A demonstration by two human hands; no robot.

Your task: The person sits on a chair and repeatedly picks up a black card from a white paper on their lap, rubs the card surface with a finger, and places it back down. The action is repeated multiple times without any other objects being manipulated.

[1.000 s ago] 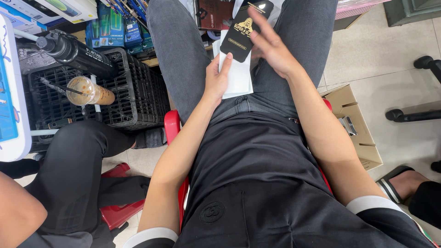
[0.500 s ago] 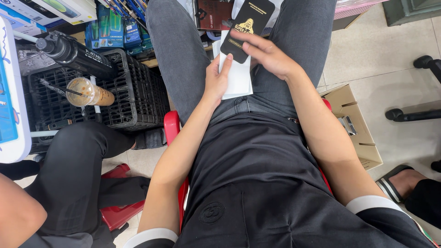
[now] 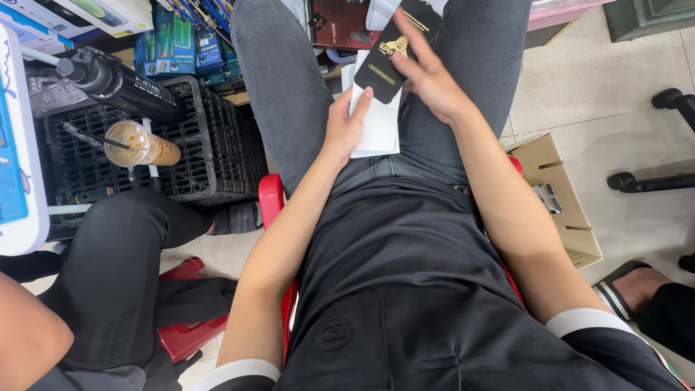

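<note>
on lap, right hand holds black packet

I wear a black short-sleeved shirt with white cuffs banding the end of each sleeve. A small round emblem is stitched tone-on-tone low on its front, and a seam runs down the middle. My trousers are dark grey jeans, the waistband showing just under the shirt hem. Both forearms are bare, with no watch or rings on either hand.
</note>
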